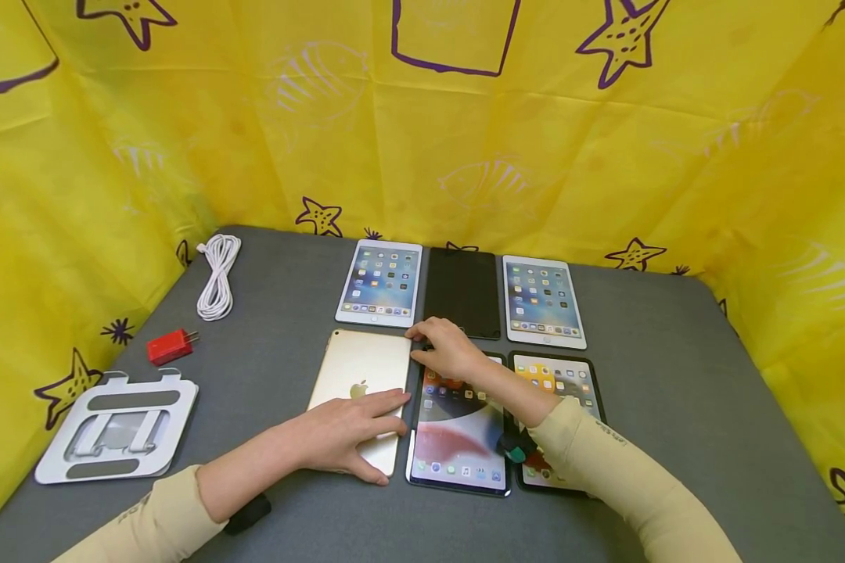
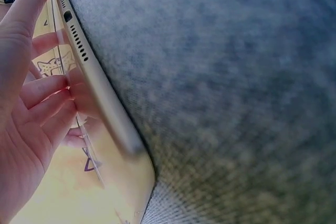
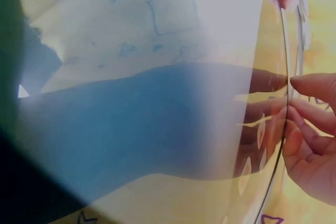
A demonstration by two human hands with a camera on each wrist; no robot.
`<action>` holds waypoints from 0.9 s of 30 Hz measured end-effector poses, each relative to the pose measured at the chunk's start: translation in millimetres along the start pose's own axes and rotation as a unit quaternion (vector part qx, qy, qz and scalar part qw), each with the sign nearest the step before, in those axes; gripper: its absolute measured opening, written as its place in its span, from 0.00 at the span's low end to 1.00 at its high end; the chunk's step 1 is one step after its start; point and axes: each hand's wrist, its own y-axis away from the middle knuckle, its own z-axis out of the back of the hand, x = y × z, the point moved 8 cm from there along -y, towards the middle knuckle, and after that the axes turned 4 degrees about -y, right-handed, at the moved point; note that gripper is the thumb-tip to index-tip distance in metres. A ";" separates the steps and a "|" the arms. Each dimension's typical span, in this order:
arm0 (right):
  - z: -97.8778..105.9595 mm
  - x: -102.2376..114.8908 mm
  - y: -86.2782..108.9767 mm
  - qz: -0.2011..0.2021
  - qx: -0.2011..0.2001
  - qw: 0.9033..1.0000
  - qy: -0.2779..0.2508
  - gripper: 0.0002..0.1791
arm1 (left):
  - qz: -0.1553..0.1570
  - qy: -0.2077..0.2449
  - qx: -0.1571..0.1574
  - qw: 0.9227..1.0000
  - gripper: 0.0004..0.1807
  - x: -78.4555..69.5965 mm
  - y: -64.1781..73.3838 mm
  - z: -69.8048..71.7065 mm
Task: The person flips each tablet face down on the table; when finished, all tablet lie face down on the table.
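Note:
A gold tablet (image 1: 352,363) lies back up, its logo showing, at the left of the front row. My left hand (image 1: 345,430) rests across its lower half, fingers extended toward the right edge and thumb by the bottom corner. In the left wrist view, the tablet's port edge (image 2: 79,40) lies along the thumb. My right hand (image 1: 449,350) touches the tablet's upper right corner with loosely bent fingertips. Under that hand is a lit tablet (image 1: 458,446); in the right wrist view its glossy screen (image 3: 157,119) mirrors the arm.
Another lit tablet (image 1: 587,375) is partly covered by the right forearm. Behind stand a row: white tablet (image 1: 380,281), dark tablet (image 1: 461,293), white tablet (image 1: 545,301). At left lie a white cable (image 1: 217,277), a red charger (image 1: 170,346) and a folded stand (image 1: 116,430).

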 end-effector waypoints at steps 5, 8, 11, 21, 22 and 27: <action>8.2 -5.3 11.1 -0.012 -0.001 0.999 -0.051 0.17 | -0.002 -0.011 -0.012 1.000 0.33 -0.1 -1.4 1.4; 16.1 -7.5 21.0 -0.020 -0.007 0.997 -0.074 0.18 | -0.002 -0.014 -0.020 1.000 0.33 -0.2 -1.8 2.3; 24.9 -10.1 32.2 -0.030 -0.018 0.995 -0.089 0.19 | 0.000 -0.015 -0.024 1.000 0.34 0.0 -2.1 2.7; 50.1 -23.3 72.7 -0.081 -0.049 0.983 -0.158 0.17 | 0.041 0.013 -0.086 0.995 0.19 0.4 -15.5 15.0; 51.4 -24.5 76.9 -0.086 -0.050 0.981 -0.168 0.17 | 0.046 0.020 -0.094 0.994 0.19 0.1 -18.0 16.4; 52.8 -32.4 98.5 -0.114 -0.042 0.975 -0.187 0.17 | 0.083 0.079 -0.128 0.985 0.23 1.8 -30.3 19.2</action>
